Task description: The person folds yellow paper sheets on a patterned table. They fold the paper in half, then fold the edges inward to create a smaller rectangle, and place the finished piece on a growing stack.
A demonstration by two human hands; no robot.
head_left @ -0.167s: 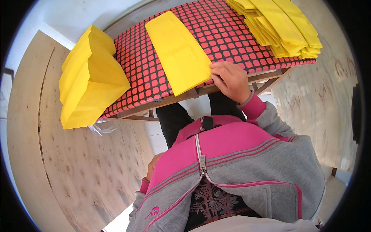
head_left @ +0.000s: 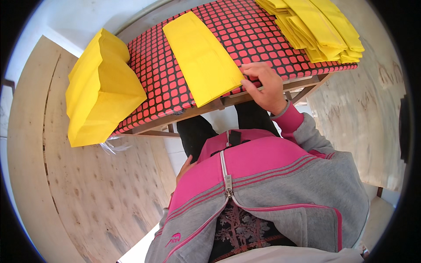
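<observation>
A flat, folded yellow fabric piece (head_left: 201,59) lies slantwise on a padded top with a red-and-black check (head_left: 151,65). Its near end reaches the front edge. My right hand (head_left: 266,87) is beside its near right corner, thumb and fingers apart, holding nothing; a fingertip is very close to the edge, and contact is hard to judge. Low at my left side, my left hand (head_left: 184,170) rests by my thigh and jacket, partly hidden by the jacket; the fingers that show are stretched out.
Several folded yellow pieces (head_left: 318,30) are piled at the top's far right. A larger, creased yellow fabric piece (head_left: 103,94) hangs over its left end. Pale wooden boards (head_left: 101,184) lie at left, and another wooden board (head_left: 359,114) is at right.
My right hand has loosened from the folded piece's corner, its thumb and fingers spreading slightly. My left hand has moved up a little, towards my thigh.
</observation>
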